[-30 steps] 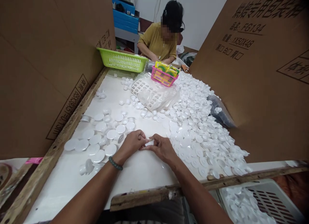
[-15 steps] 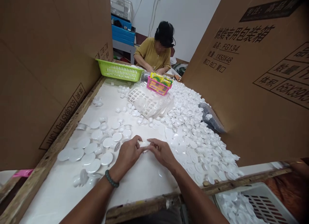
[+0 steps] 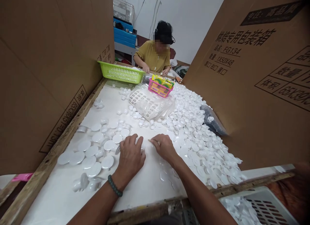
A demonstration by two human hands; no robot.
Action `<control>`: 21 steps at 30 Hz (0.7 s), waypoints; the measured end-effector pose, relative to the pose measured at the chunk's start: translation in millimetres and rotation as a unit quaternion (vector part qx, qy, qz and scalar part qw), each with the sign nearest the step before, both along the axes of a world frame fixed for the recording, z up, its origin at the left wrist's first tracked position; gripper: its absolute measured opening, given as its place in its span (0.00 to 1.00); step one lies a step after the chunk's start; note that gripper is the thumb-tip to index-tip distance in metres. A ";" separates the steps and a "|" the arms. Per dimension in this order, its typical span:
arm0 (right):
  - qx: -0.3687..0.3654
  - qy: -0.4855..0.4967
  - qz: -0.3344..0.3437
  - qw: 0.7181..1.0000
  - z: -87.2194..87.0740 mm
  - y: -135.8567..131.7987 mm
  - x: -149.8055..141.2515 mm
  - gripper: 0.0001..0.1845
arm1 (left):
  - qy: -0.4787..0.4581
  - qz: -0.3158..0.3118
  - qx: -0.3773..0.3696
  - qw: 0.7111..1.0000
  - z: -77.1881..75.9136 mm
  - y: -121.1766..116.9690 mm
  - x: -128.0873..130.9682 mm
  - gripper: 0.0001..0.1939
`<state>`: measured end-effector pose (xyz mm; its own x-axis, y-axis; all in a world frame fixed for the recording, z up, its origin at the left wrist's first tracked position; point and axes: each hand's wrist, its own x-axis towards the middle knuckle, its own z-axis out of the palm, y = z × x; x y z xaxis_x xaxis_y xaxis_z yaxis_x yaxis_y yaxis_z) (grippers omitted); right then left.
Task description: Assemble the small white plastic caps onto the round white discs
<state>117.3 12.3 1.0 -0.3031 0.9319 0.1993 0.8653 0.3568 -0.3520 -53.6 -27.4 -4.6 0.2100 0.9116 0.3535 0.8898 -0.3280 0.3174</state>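
Over the white tabletop [image 3: 142, 192], my left hand [image 3: 132, 155] has its fingers bent down around a glossy white plastic piece [image 3: 142, 149]. Only a sliver of that piece shows between thumb and forefinger; the palm hides the rest. My right hand [image 3: 165, 148] is a little way to the right, thumb and forefinger pinched together; whatever is at their tips is too small to make out. Left of my left hand lie several round white discs [image 3: 93, 169], some with a short round collar. Small white plastic parts [image 3: 193, 131] are heaped to the right.
Tall cardboard sheets [image 3: 55, 57] wall both sides. A clear plastic bag [image 3: 155, 110], a pink basket [image 3: 158, 88] with yellow boxes and a green basket [image 3: 121, 73] stand farther back. A co-worker [image 3: 155, 54] sits opposite. A grey crate [image 3: 271, 205] is below the wooden edge.
My hands met over a white piece before; now they are apart, the left drawn back left with its palm turned down. The co-worker's hands have also separated.
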 end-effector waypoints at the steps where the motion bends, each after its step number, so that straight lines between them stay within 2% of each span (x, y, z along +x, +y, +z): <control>1: 0.012 0.007 -0.031 0.999 -0.9 5.9 1.2 0.14 | 0.004 -0.015 0.010 1.000 0.1 -0.5 1.0 0.16; 4: 0.036 -0.020 -0.100 0.994 -6.4 28.6 7.9 0.11 | 0.019 -0.026 0.009 0.999 -0.9 -0.5 1.4 0.12; 7: 0.014 -0.090 -0.069 0.993 -12.3 41.4 10.5 0.12 | 0.013 0.056 0.005 0.998 -2.0 0.4 -1.8 0.10; 9: 0.006 -0.123 -0.054 0.991 -13.1 39.5 9.7 0.12 | 0.001 0.087 0.021 0.996 -2.6 0.4 -2.4 0.10; 10: 0.006 -0.128 -0.055 0.990 -12.1 36.0 9.5 0.13 | -0.010 0.077 0.030 0.997 -3.3 0.4 -1.3 0.10; 12: 0.009 -0.113 -0.063 0.992 -8.3 26.2 10.4 0.15 | -0.037 0.006 0.040 0.998 -6.4 1.1 3.6 0.10; 14: 0.001 -0.060 -0.076 0.995 -3.7 15.7 13.0 0.17 | -0.056 -0.083 0.027 0.995 -11.5 3.3 10.7 0.10; 16: -0.023 0.008 -0.094 0.995 -0.8 6.8 15.9 0.17 | -0.052 -0.137 -0.005 0.989 -17.1 7.1 17.4 0.09; 18: -0.051 0.072 -0.112 0.990 -1.0 0.3 17.3 0.16 | -0.038 -0.154 -0.037 0.987 -20.6 10.9 21.0 0.07; 21: -0.088 0.139 -0.122 0.979 -6.5 -5.3 15.5 0.13 | -0.033 -0.146 -0.068 0.986 -19.9 12.1 18.8 0.06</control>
